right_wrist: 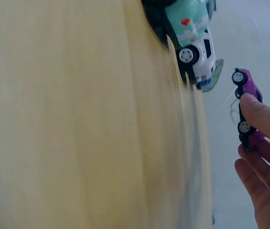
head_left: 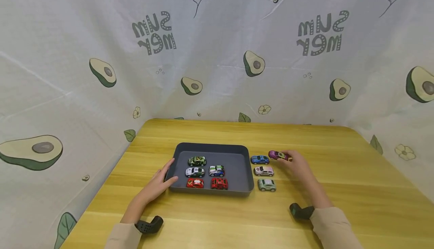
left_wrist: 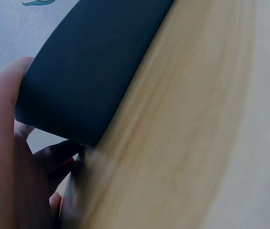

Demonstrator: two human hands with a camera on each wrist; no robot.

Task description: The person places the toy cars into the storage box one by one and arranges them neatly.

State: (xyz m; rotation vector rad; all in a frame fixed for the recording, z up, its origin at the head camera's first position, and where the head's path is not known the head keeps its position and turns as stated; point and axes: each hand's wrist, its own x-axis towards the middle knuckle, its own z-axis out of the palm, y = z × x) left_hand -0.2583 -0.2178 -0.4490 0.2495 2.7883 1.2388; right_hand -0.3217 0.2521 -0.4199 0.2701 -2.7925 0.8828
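Purple toy car (head_left: 278,155) with a yellow-green top sits at the far right of a cluster of small cars on the yellow wooden tabletop (head_left: 339,173), seen from the head camera. The right hand (head_left: 298,166) has its fingers curled about the car's rear end, pinching it. Just left of it lies a blue toy car (head_left: 259,160); nearer the person come a white and pink striped toy car (head_left: 264,171) and a pale green toy car (head_left: 266,185), all just beside the right wall of a dark grey plastic tray (head_left: 247,166). Inside the tray stand five cars in rows: green, two white, two red. The left hand (head_left: 159,183) rests against the tray's left wall, thumb at the near corner, fingers stretched along the rim. An avocado-printed white cloth (head_left: 217,53) hangs behind.

From the left wrist, the tray's outer wall (left_wrist: 92,67) fills the upper left, with the palm and thumb (left_wrist: 1,143) laid against its corner; the fingers themselves are hidden, so their hold there cannot be told.

From the right wrist, the purple car (right_wrist: 247,107) appears on its side, pinched between thumb (right_wrist: 264,117) and fingers (right_wrist: 256,179); the pale green car (right_wrist: 187,19) and white car (right_wrist: 199,59) stand apart from it.
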